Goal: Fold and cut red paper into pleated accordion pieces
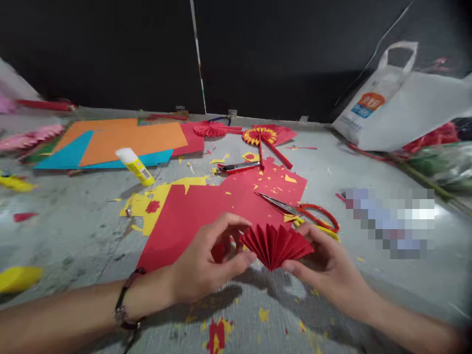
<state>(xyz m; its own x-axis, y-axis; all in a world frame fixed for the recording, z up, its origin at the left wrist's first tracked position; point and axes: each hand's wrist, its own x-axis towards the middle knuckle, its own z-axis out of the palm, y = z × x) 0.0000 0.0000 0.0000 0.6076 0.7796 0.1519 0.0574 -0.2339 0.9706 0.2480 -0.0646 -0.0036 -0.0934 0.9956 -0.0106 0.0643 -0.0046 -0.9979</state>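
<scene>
1. The pleated red fan is held above the table, its point toward 6 o'clock; directions below run from it, 12 being away from the person.
2. At 9, the left hand is half open, thumb and fingertips at the fan's left edge; whether it grips, I cannot tell.
3. At 3, the right hand pinches the fan's right side between thumb and curled fingers.
4. Just beside that hand, at 1, are the scissors, their blades toward 11.
5. A red sheet spreads at 10, with the glue farther out.
6. The cutter lies at 11.
7. A red-and-yellow rosette lies near 12.
8. Well apart, at 1, stands a bag.
</scene>
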